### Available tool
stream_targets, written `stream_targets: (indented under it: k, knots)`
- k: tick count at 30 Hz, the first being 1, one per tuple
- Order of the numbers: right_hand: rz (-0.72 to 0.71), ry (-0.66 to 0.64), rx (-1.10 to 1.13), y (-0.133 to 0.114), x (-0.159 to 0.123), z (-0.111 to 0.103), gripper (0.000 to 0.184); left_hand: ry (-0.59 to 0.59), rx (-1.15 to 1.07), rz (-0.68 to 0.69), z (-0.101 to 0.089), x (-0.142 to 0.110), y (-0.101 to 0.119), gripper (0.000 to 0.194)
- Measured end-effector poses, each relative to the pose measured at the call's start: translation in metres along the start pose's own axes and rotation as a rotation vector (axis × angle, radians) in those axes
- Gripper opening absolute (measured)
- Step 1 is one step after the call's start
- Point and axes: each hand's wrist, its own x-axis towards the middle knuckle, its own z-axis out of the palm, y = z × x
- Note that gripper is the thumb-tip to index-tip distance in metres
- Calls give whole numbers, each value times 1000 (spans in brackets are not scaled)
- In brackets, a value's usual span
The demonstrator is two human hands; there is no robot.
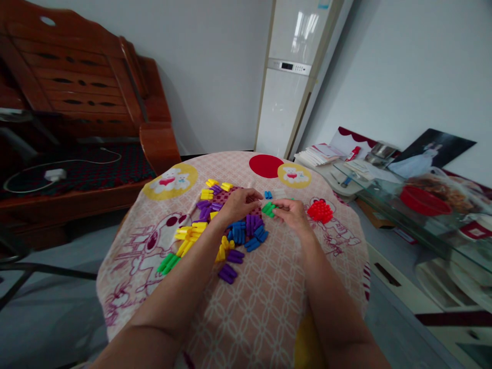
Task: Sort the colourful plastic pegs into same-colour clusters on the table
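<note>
My right hand (292,214) pinches a green plastic building piece (268,209) made of rounded bars side by side. To its left, my left hand (241,204) hovers over the pile, fingers bent and apart from the thumb, with nothing visible between them. Below and around that hand lie blue pieces (237,232), purple pieces (226,273) and yellow pieces (190,232). Another green piece (168,263) sits at the pile's lower left. A small blue piece (268,195) lies just beyond my fingertips. Red pieces (320,210) are bunched together right of my right hand.
A patterned cloth covers the round table (265,297). On the right, a glass-topped stand (388,192) holds papers, a red bowl (425,200) and a photo. A wooden bench (84,102) stands at left, a tall white air conditioner (286,97) behind.
</note>
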Motion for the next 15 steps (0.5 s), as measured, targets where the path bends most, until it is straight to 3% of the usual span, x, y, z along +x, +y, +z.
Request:
stream_targets:
  k: [4,7,10,15]
  knots:
    - [33,186,-133,5,-4,-52,38,41,38,-17,-2,0,-3,25]
    - [58,165,-311,12,-8,-77,36,25,37,-11,-2,0,-3,24]
    - [3,94,-469,16,-10,-81,27,1,37,-1,-1,0,-2,23]
    - [-39,44,-626,14,-7,-67,22,-20,13,-18,2,0,-5,23]
